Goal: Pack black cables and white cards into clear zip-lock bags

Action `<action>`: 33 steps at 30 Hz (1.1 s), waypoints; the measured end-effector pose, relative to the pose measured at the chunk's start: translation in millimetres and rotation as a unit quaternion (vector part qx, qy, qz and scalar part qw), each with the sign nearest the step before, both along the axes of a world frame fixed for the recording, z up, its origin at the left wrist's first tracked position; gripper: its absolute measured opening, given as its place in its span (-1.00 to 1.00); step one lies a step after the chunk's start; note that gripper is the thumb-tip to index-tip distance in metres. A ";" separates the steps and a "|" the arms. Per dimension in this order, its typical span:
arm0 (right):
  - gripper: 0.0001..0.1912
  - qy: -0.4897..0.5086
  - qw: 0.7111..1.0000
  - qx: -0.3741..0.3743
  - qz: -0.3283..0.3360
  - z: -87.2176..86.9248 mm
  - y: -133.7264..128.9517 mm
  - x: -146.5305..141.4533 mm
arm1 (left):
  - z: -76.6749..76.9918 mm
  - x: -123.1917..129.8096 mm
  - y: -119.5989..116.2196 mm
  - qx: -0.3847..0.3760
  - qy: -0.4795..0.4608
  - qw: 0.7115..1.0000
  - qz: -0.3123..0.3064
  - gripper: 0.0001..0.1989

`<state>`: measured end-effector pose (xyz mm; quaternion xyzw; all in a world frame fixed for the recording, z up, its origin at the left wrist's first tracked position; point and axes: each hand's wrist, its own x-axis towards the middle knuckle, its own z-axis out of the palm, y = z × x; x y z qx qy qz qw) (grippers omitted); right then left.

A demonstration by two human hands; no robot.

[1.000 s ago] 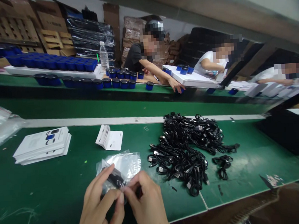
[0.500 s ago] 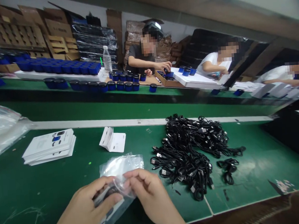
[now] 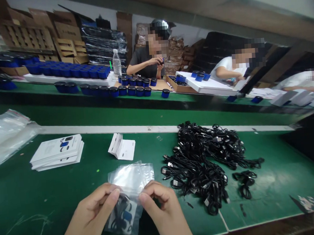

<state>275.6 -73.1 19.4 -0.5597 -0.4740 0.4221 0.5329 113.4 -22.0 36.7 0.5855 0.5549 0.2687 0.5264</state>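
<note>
A clear plastic bag (image 3: 126, 214) holds a coiled black cable and a printed card with a blue picture. My left hand (image 3: 96, 209) pinches its upper left edge between thumb and fingers. At the upper right edge, my right hand (image 3: 161, 205) has the bag pinched too. More clear bags (image 3: 131, 174) lie on the green table just beyond my fingers. To the right is a large heap of black cables (image 3: 200, 164) with metal plugs. Folded white leaflets (image 3: 125, 148) stand beyond the bags, and a stack of printed cards (image 3: 58, 151) lies to the left.
A pile of clear bags (image 3: 7, 137) lies at the far left. One bundled cable (image 3: 244, 183) sits right of the heap. Blue containers with black lids (image 3: 73, 69) line the raised shelf (image 3: 145, 105). Beyond it, several people work; one (image 3: 145, 63) holds a small dark object.
My hands have spread apart along the bag's top edge, and its contents now show below them. Across the shelf, a person's hand has risen from the box with a small object.
</note>
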 end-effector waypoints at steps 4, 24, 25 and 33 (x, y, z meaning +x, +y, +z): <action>-0.71 -0.018 0.999 0.036 -0.007 0.8 -1.2 0.7 | -1.1 0.1 -0.7 0.036 0.004 0.999 -0.012 -0.69; -0.47 -0.240 0.968 0.003 -0.075 -38.2 -17.4 -56.5 | -18.3 26.1 -24.5 0.163 0.031 0.976 0.141 -0.78; -0.49 -0.236 0.968 0.007 -0.080 -37.7 -17.4 -56.4 | -19.1 25.6 -24.3 0.162 0.030 0.976 0.141 -0.77; -0.68 -0.014 0.997 0.022 -0.071 -18.1 -4.4 -31.5 | -6.1 16.4 -13.2 0.082 -0.017 0.995 0.046 -0.73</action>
